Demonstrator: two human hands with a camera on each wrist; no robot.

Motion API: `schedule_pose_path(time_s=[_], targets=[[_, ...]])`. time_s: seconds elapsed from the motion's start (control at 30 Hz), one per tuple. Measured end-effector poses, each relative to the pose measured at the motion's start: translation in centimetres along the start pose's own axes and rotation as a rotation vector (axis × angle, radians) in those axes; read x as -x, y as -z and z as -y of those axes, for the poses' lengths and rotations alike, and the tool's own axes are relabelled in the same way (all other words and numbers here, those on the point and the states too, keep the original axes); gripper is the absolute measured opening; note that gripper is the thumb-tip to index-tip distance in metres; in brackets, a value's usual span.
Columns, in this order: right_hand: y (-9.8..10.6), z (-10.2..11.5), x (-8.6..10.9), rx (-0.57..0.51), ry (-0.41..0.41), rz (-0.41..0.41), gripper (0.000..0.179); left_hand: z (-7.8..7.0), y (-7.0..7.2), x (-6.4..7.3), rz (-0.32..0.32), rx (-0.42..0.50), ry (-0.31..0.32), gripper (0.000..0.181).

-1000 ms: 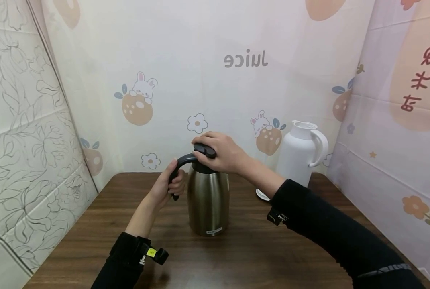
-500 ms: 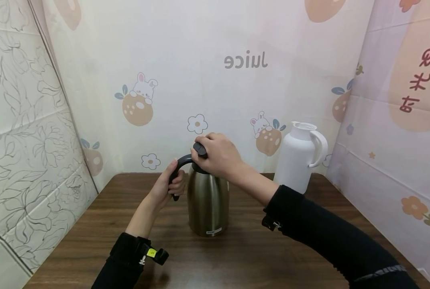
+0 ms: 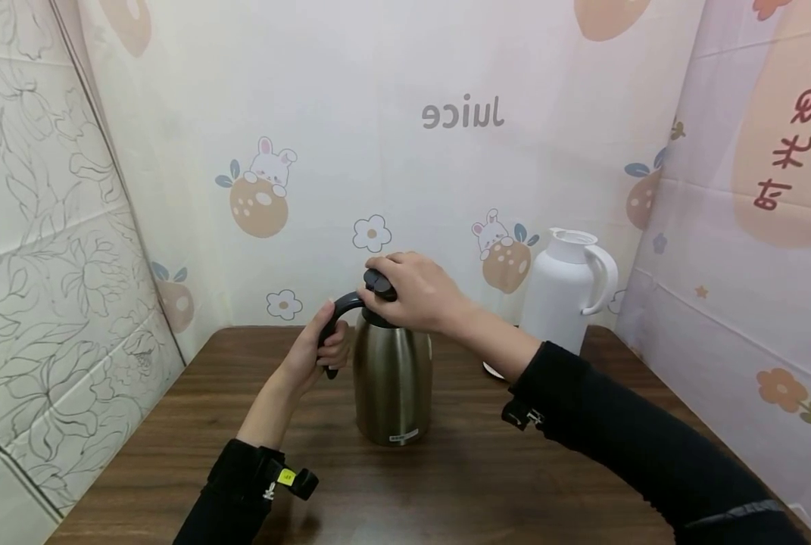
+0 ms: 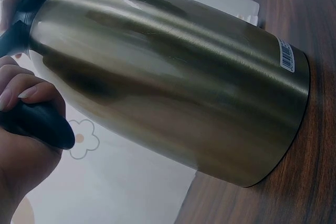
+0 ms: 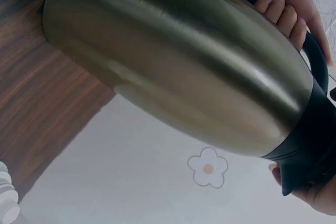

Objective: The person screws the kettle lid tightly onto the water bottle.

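A brushed bronze-coloured thermos jug (image 3: 393, 386) stands upright on the table, a barcode sticker low on its side. My left hand (image 3: 310, 348) grips its black handle (image 4: 39, 124), fingers wrapped round and thumb along the top. On the jug's top, my right hand (image 3: 422, 291) holds the black lid (image 3: 380, 284) between thumb and fingers. Part of the lid is hidden beneath that palm. In the right wrist view, the black collar (image 5: 307, 124) and pointed spout show next to the right fingertips.
A white jug (image 3: 560, 291) with a looped handle stands at the back right of the wooden table (image 3: 207, 431). Beside it, partly behind the right forearm, a white round piece (image 3: 494, 371) lies on the table. Patterned cloth walls enclose the back and sides.
My right hand has turned on the jug's top, the lid turning with it; its wrist swung left, then partly back right. My left hand and the jug have stayed put.
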State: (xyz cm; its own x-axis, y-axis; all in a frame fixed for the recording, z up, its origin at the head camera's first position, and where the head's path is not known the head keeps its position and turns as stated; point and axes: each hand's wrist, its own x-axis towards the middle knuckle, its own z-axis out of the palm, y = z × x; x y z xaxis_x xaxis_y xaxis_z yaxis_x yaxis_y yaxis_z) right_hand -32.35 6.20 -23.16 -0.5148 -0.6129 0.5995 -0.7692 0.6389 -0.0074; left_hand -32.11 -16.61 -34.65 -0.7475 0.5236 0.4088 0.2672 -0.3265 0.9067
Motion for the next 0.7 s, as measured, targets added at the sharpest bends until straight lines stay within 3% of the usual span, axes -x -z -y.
schedule_pose_path(time_s=[0.23, 0.47, 0.57, 0.7], targets=[[0.0, -1.4, -0.2, -0.011, 0.122, -0.03, 0.04, 0.0, 0.1, 0.0, -0.001, 0.033, 0.013, 0.058], [-0.4, -3.2, -0.6, -0.097, 0.336, -0.098, 0.039, 0.2, 0.2, -0.1, 0.01, 0.027, 0.006, 0.057], [-0.6, -3.8, -1.0, -0.138, 0.422, -0.082, 0.038, 0.1, 0.2, -0.1, 0.015, 0.026, 0.001, 0.057], [-1.1, -4.1, -1.2, -0.163, 0.463, -0.051, 0.039, 0.1, 0.2, -0.1, 0.009, 0.015, 0.001, 0.057]])
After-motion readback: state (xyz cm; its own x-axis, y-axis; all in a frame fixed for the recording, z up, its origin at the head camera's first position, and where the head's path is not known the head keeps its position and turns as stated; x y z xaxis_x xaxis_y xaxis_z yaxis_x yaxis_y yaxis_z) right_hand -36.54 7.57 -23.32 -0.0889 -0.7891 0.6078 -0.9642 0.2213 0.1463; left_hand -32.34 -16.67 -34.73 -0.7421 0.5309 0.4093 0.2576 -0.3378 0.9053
